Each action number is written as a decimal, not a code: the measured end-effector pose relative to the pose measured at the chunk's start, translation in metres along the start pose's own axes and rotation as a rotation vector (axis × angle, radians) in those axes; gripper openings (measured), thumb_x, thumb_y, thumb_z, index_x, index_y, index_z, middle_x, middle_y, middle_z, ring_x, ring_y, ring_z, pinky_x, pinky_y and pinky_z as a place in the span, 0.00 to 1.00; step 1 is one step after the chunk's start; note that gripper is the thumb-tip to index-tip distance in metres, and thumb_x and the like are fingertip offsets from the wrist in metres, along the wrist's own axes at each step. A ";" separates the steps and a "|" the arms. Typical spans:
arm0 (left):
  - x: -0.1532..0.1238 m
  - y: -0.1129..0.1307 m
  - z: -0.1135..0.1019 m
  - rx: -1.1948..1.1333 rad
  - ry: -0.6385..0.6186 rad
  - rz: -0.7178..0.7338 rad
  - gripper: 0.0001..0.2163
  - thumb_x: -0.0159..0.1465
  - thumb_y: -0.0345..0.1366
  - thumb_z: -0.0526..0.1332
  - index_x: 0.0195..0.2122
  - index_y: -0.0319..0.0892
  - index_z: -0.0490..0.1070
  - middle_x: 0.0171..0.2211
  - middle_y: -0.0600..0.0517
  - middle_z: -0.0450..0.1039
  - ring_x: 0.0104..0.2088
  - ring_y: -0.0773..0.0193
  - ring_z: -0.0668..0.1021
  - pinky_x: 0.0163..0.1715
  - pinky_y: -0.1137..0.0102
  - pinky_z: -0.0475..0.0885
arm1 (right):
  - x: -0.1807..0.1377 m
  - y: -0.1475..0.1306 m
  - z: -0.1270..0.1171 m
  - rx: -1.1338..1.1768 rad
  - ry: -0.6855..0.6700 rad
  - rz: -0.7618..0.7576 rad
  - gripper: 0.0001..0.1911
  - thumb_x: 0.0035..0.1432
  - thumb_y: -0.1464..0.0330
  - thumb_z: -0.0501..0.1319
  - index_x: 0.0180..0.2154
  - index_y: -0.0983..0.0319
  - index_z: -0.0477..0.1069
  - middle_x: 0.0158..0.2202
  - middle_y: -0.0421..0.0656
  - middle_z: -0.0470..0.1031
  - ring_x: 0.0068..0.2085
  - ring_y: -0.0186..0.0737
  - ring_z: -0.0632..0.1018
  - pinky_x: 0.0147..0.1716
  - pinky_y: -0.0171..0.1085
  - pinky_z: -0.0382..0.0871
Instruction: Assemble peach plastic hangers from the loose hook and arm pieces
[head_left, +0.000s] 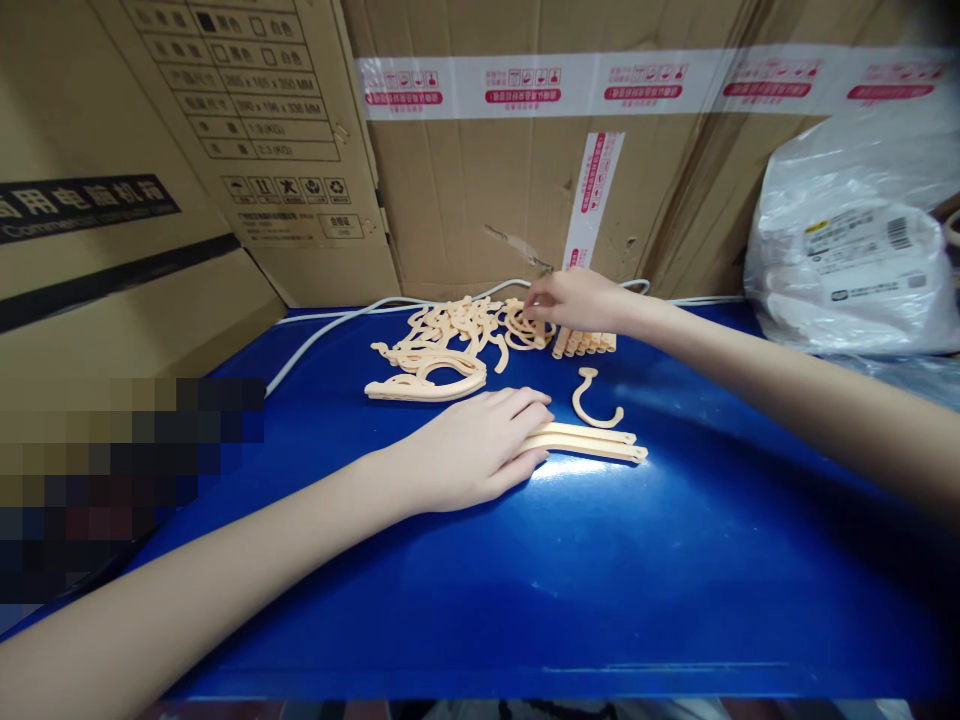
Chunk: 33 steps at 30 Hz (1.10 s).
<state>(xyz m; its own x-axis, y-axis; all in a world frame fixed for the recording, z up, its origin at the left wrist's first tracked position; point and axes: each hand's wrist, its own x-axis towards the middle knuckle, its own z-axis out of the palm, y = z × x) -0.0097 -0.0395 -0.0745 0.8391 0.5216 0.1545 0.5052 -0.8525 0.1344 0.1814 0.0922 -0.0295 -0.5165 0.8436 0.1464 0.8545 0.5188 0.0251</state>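
Note:
My left hand (480, 450) lies on the blue table with its fingers round a pair of long beige plastic hanger arms (592, 441), whose right ends stick out. Just beyond them a single beige hook (592, 400) rests apart. My right hand (577, 300) is at the back, fingertips bent together over beige ring-shaped pieces (525, 328); what they pinch, if anything, I cannot make out. Under that hand's wrist several short beige tubes (589, 343) lie side by side. To the left are a heap of beige hooks (457, 322) and a stack of curved hanger pieces (431, 376).
A white cable (322, 338) runs along the back of the blue table (600, 580). Large cardboard boxes (480, 200) stand behind and at the left (202, 240). A clear plastic bag with a labelled white roll (855, 250) is at the back right.

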 end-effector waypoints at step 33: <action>0.001 0.000 0.000 -0.030 0.001 0.002 0.16 0.70 0.40 0.46 0.51 0.39 0.65 0.56 0.42 0.64 0.55 0.54 0.69 0.54 0.59 0.64 | 0.007 0.002 -0.016 0.024 -0.017 0.379 0.35 0.56 0.58 0.57 0.58 0.75 0.53 0.47 0.65 0.73 0.43 0.57 0.76 0.35 0.43 0.66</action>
<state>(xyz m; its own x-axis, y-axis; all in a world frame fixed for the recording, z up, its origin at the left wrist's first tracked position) -0.0092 -0.0389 -0.0743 0.8400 0.5199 0.1554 0.4972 -0.8521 0.1635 0.1804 0.0965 -0.0129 -0.1647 0.9785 0.1241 0.9837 0.1721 -0.0513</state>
